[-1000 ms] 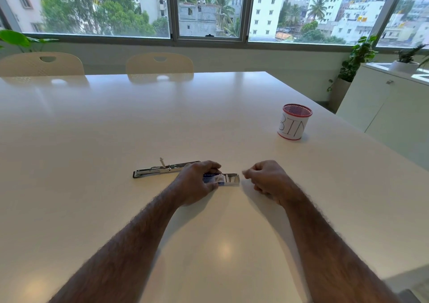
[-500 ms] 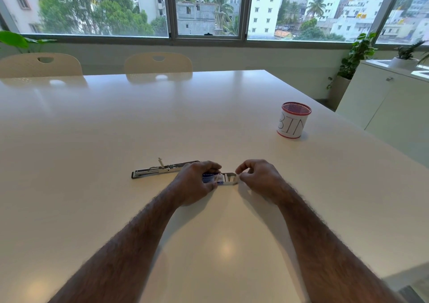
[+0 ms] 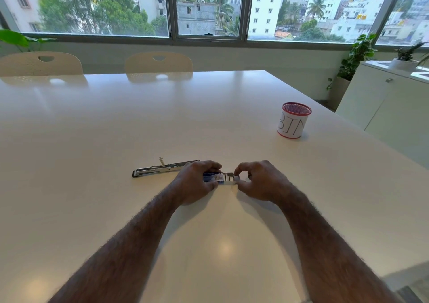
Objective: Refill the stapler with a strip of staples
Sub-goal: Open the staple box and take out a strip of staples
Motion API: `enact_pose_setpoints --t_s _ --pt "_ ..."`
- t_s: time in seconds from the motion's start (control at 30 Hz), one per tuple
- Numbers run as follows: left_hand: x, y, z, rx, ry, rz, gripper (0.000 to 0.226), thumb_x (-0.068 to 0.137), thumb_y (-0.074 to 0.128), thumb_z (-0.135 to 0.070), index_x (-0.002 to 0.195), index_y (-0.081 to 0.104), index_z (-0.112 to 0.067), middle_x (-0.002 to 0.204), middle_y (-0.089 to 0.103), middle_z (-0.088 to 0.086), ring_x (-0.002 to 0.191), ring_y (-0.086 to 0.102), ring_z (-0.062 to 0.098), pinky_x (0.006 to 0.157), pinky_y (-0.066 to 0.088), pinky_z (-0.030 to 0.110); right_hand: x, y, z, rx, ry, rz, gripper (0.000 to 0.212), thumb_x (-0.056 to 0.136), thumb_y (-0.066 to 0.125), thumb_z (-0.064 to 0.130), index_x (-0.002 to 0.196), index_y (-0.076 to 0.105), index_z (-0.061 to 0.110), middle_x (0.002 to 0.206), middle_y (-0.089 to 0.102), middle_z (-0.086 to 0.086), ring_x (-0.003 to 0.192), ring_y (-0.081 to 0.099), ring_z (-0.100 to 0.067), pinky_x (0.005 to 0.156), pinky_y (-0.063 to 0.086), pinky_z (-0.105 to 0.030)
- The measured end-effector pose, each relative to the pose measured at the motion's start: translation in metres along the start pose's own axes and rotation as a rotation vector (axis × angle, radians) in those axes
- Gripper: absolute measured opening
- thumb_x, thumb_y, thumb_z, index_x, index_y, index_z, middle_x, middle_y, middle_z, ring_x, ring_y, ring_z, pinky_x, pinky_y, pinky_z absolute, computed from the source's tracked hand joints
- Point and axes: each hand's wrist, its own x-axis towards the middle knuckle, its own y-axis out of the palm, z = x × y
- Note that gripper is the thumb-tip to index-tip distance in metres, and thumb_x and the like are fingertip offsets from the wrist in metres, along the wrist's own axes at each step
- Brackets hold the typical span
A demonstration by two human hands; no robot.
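A small blue staple box (image 3: 210,176) lies on the white table (image 3: 116,128), its inner tray (image 3: 228,178) slid out to the right with shiny staples in it. My left hand (image 3: 197,182) holds the blue box down. My right hand (image 3: 257,179) has thumb and forefinger pinched at the tray's right end; whether a strip is between them I cannot tell. The stapler (image 3: 162,168), opened out flat and metallic, lies just left of and behind my left hand, untouched.
A white cup with a red rim marked BIN (image 3: 293,120) stands at the right of the table. Two cream chairs (image 3: 158,63) sit at the far edge. A white cabinet (image 3: 390,107) with plants stands to the right.
My right hand has moved left from a loose fist to the tray's end, with its fingers now pinching there. The left hand and the stapler have stayed put.
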Motion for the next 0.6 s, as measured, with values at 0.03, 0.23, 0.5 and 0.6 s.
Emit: enact_pose_setpoints --t_s 0.03,0.23,0.5,0.6 --pt "0.0 0.0 0.0 -0.001 0.002 -0.003 0.046 0.084 0.069 -0.025 0.128 0.057 -0.025 0.122 0.064 -0.007 0.097 0.055 -0.004 0.069 0.038 -0.005 -0.001 0.001 0.0 -0.026 -0.011 -0.004 0.024 0.088 0.061 0.039 0.108 0.068 0.027 0.075 0.056 0.015 0.062 0.05 -0.001 0.051 0.038 -0.02" --pt "-0.001 0.0 0.0 0.001 -0.005 -0.016 0.044 0.084 0.069 -0.026 0.126 0.058 -0.027 0.12 0.065 -0.01 0.094 0.054 -0.007 0.068 0.034 -0.008 0.001 0.007 0.002 -0.168 -0.062 -0.037 0.019 0.086 0.062 0.04 0.102 0.067 0.031 0.097 0.07 0.004 0.078 0.057 -0.011 0.061 0.046 -0.027" --pt "-0.001 0.0 -0.001 -0.021 -0.015 -0.023 0.044 0.081 0.071 -0.024 0.124 0.061 -0.027 0.115 0.067 -0.012 0.084 0.054 -0.015 0.069 0.034 -0.009 0.003 0.011 -0.003 0.12 0.167 -0.07 0.028 0.081 0.068 0.042 0.101 0.06 0.024 0.069 0.052 0.012 0.061 0.05 -0.002 0.048 0.033 -0.02" --pt "-0.001 0.001 -0.001 -0.041 -0.018 -0.025 0.043 0.08 0.072 -0.023 0.122 0.062 -0.027 0.109 0.066 -0.015 0.081 0.049 -0.025 0.069 0.033 -0.009 0.007 0.01 -0.005 0.224 0.266 -0.067 0.022 0.087 0.063 0.041 0.079 0.065 0.021 0.066 0.056 0.012 0.064 0.055 -0.01 0.048 0.034 -0.02"
